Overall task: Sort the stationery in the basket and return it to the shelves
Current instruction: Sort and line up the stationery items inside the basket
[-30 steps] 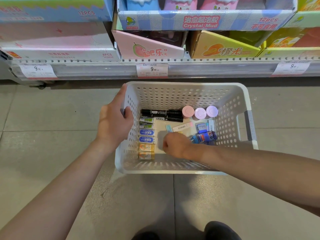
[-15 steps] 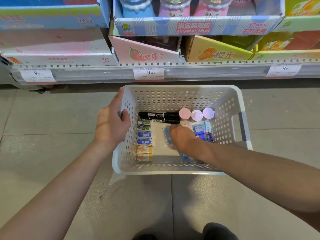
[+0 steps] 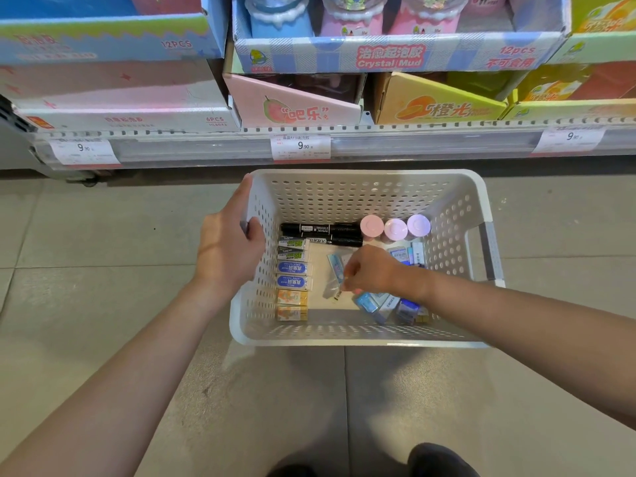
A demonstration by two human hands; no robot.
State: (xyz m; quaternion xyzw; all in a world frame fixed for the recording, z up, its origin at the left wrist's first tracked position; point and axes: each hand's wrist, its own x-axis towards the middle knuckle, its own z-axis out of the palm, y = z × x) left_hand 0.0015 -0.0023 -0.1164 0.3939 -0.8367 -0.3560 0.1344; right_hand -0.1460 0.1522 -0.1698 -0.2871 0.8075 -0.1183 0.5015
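Observation:
A white perforated basket (image 3: 358,333) sits on the floor before the shelf. My left hand (image 3: 227,249) grips its left rim. My right hand (image 3: 370,270) is inside the basket and pinches a small clear-and-blue packet (image 3: 334,270) near the middle. Along the left wall lies a column of several erasers (image 3: 292,268). Two black markers (image 3: 321,232) lie at the back, with three round pastel lids (image 3: 395,228) beside them. A heap of blue packets (image 3: 378,302) lies under my right wrist, partly hidden.
The shelf edge (image 3: 378,146) with price tags runs across just behind the basket. Display boxes stand on it: a pink one (image 3: 292,105), an orange one (image 3: 437,105) and a blue Crystal Mud box (image 3: 389,53). Tiled floor (image 3: 86,253) surrounds the basket; my shoes (image 3: 437,459) show below.
My right hand moved from the basket's front to its middle and closed its fingertips on the small packet. The left hand kept its grip on the rim.

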